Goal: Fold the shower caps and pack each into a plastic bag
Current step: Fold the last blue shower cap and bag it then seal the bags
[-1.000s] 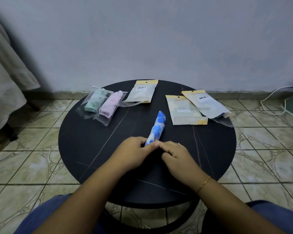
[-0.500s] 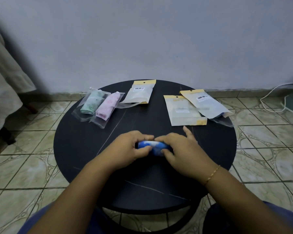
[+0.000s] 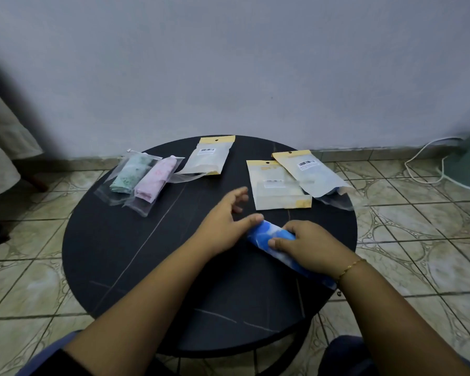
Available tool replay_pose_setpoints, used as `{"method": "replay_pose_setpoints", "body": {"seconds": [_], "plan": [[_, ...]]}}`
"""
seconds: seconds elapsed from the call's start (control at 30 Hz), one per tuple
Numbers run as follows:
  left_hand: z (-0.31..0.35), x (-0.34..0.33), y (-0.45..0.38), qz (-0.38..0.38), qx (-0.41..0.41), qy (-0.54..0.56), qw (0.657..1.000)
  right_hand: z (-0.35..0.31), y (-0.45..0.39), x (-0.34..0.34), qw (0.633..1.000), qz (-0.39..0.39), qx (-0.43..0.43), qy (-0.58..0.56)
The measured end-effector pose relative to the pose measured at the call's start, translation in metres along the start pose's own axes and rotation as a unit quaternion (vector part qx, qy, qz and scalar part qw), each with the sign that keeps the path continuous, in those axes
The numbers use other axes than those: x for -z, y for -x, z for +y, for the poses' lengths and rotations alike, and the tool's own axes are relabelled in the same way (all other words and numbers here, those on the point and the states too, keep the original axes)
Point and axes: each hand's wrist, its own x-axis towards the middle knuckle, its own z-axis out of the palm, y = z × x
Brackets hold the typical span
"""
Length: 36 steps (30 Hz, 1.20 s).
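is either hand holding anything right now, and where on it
The right hand grips the folded blue shower cap around its middle, thumb on the near side. The left hand is open, its thumb just touching the cap's far end.

The round counter [image 3: 125, 256] has a dark, matt, stone-like top crossed by thin pale veins, smooth all over. The rolled blue-and-white shower cap [image 3: 272, 234] looks like thin, slightly shiny plastic sheet, while the two packed bags [image 3: 139, 183] at the far left are clear, glossy film and the three empty bags [image 3: 278, 185] are frosted plastic with yellowish paper-like headers. The floor [image 3: 407, 234] is glazed patterned tile, and the wall [image 3: 228, 63] is flat, matt paint.
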Motion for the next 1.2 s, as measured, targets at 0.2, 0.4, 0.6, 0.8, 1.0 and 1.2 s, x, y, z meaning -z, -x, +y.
{"method": "replay_pose_setpoints", "body": {"seconds": [0.2,0.4,0.6,0.8,1.0,1.2], "plan": [[0.004,-0.022,-0.046,0.043,0.047,0.016,0.998,0.011,-0.001,0.011,0.999,0.019,-0.013,-0.029],[-0.002,-0.026,-0.037,0.060,-0.041,-0.136,0.988,0.019,0.008,0.022,0.997,-0.021,0.002,-0.070],[-0.014,-0.008,-0.008,-0.008,-0.155,-0.257,0.954,0.020,0.013,0.026,0.976,-0.089,0.016,-0.200],[-0.012,0.004,0.014,-0.073,-0.172,-0.355,0.916,0.005,0.023,0.027,0.869,-0.029,0.012,-0.493],[-0.010,-0.004,0.030,-0.042,-0.145,-0.352,0.924,0.002,0.021,0.015,0.888,0.006,-0.049,-0.457],[-0.011,-0.015,0.031,0.039,-0.090,-0.346,0.933,0.005,0.013,0.006,0.964,0.017,-0.062,-0.256]]}}
